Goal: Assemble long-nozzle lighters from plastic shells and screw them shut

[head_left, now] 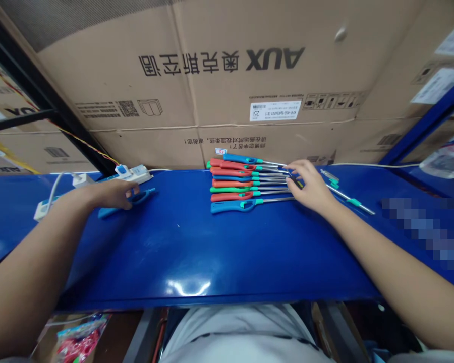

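Observation:
My left hand point(113, 194) rests on the blue table point(196, 247) at the left, its fingers curled over a blue long-nosed lighter point(126, 201) that lies flat. A row of several long-nosed lighters point(242, 182) with red, blue and green handles lies side by side at the table's middle back, metal tubes pointing right. My right hand point(308, 186) lies over the tube ends of that row, fingers spread and touching the tips. One more metal tube with a green collar point(353, 201) lies to the right of that hand.
A white power strip point(134, 174) with a white cable and plugs sits at the back left. Large cardboard boxes point(227, 80) form a wall behind the table. A blue shelf frame point(427, 126) rises at the right. A bright packet point(79, 340) lies under the table's front edge.

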Tool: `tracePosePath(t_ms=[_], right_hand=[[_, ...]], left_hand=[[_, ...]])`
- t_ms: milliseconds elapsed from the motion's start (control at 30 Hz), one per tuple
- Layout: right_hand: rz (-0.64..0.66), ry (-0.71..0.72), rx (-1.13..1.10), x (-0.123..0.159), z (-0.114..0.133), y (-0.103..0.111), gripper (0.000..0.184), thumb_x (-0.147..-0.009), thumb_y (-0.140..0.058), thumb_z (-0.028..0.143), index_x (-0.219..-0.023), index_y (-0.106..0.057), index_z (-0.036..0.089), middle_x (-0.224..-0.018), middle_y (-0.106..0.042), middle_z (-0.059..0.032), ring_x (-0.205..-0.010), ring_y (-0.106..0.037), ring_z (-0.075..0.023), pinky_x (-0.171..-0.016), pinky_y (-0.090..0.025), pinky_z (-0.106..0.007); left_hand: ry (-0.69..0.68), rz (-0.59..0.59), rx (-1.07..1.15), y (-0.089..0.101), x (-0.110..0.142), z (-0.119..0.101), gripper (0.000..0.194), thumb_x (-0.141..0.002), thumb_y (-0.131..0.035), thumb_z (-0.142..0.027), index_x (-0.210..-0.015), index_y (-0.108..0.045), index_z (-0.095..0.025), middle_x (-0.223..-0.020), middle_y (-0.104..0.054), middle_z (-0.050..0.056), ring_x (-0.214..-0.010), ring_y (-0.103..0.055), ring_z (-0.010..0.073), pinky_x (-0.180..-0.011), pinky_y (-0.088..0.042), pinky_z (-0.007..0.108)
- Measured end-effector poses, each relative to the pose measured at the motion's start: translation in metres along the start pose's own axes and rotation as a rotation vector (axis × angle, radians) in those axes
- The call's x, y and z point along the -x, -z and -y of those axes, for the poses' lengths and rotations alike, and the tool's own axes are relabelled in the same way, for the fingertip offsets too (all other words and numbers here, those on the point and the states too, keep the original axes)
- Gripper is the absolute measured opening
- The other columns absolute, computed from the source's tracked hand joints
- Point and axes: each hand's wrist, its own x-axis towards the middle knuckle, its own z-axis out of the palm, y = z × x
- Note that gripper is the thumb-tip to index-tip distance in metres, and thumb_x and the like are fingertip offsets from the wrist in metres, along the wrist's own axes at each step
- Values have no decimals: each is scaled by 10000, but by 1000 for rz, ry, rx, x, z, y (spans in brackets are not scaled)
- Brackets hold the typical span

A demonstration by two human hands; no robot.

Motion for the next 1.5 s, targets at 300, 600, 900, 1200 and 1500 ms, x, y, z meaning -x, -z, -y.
tracePosePath(t_ms=[300, 600, 900, 1200, 1500], right_hand=[[29, 227, -321, 13, 78, -7, 228, -928, -629, 222, -1155, -626, 248, -1157, -600, -96, -1110, -615, -239, -982, -515, -442], [663, 444, -308, 26, 101, -5, 97, -962, -608, 253, -1013, -662, 191, -1030, -624, -67, -984, -585, -197, -917, -470, -370], [832, 246, -187, 17, 86, 10, 68, -930, -640, 242, -941, -614, 180, -956, -655, -35, -834, -585, -165, -738, -441, -286], [828, 225, -153, 15, 77, 13, 76, -952, -607, 257, -919, -603, 189, -917, -644, -36, -784, -569, -164, -684, -423, -279], [467, 168, -134, 9, 63, 14, 182, -995, -517, 273, -869, -619, 190, -837, -653, -59, -754, -587, -183, -696, -457, -305]], left_hand=[[-491, 244, 153, 2, 20, -139, 310, -968, -558, -299, -1255, -628, -206, -1226, -673, 71, -1072, -656, 232, -937, -517, 324], [-653, 236, 432, -78, 19, -190, 398, -998, -576, -295, -1389, -556, -224, -1280, -609, 112, -1213, -600, 234, -1074, -473, 385], [-610, 104, 338, -82, 18, -179, 512, -954, -643, -337, -1431, -528, -187, -1292, -631, 122, -1200, -612, 254, -1042, -507, 398], [-563, 10, 360, -90, 15, -179, 450, -950, -626, -314, -1378, -574, -183, -1243, -662, 117, -1194, -619, 263, -1036, -521, 422], [-472, 23, 364, -88, 17, -180, 569, -934, -657, -333, -1467, -503, -207, -1256, -671, 133, -1127, -650, 278, -954, -551, 436]])
